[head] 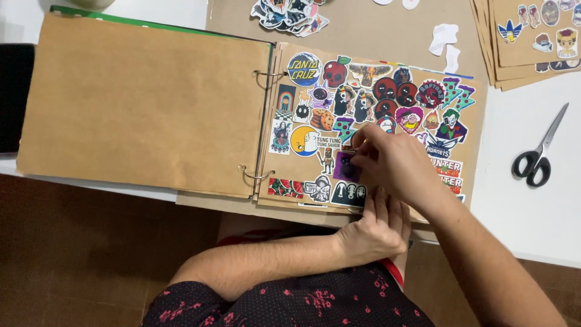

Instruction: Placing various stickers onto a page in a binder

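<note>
We see a big book (145, 103) made of rough brown paper, lying open on a white bench (532, 212). Two thin metal rings (257, 175) hold its pages together. The left page is plain. The right page (478, 121) is full of shiny, bright stickers in many shapes, some round, some jagged.

Our right hand (393, 163) is bent down over the middle of that page. Its fingers (362, 140) are pinched close together on a small purple sticker (346, 166), which sits flat on the page among the others. We cannot tell if the sticker is stuck down yet.

Our left hand (378, 227) lies flat at the bottom edge of the book, just under the right hand. Its fingers (387, 206) are straight and side by side, pressing on the paper and holding nothing.

Black scissors (538, 154) with silver blades lie on the bench to the right, well apart from the hands. A loose heap of stickers (290, 15) sits above the book. A stack of brown sheets (526, 42) with a few stickers is in the top right corner.
</note>
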